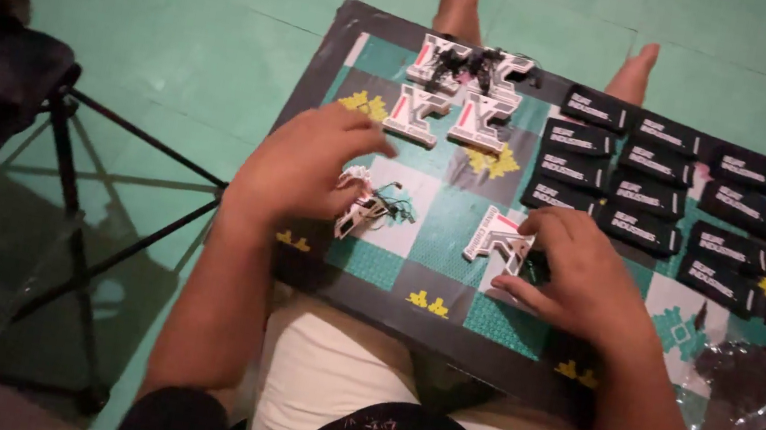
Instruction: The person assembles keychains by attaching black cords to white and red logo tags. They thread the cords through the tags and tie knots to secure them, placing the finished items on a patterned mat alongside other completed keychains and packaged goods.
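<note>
White shorts and a dark printed shirt fill the bottom edge, seen from the wearer's own head. Just beyond, a checkered board [365, 265] in teal, grey and white serves as a tabletop across the lap. The left hand [304, 168] curls loosely over a small white and black clip piece with thin cords [362, 204], fingertips touching it; whether it truly grips is unclear. The right hand [576, 274] pinches a white angular plastic tag with a red stripe [498, 237] against the board.

Farther out, four similar white tags [457, 95] lie grouped near the far edge, two of them with black cords fitted, which suggests several are finished. To the right, rows of flat black labels [699, 197] lie side by side, apparently untouched. A crumpled clear plastic bag [758, 413] rests at the right end. Bare feet show on the green floor [177, 33] beyond.
</note>
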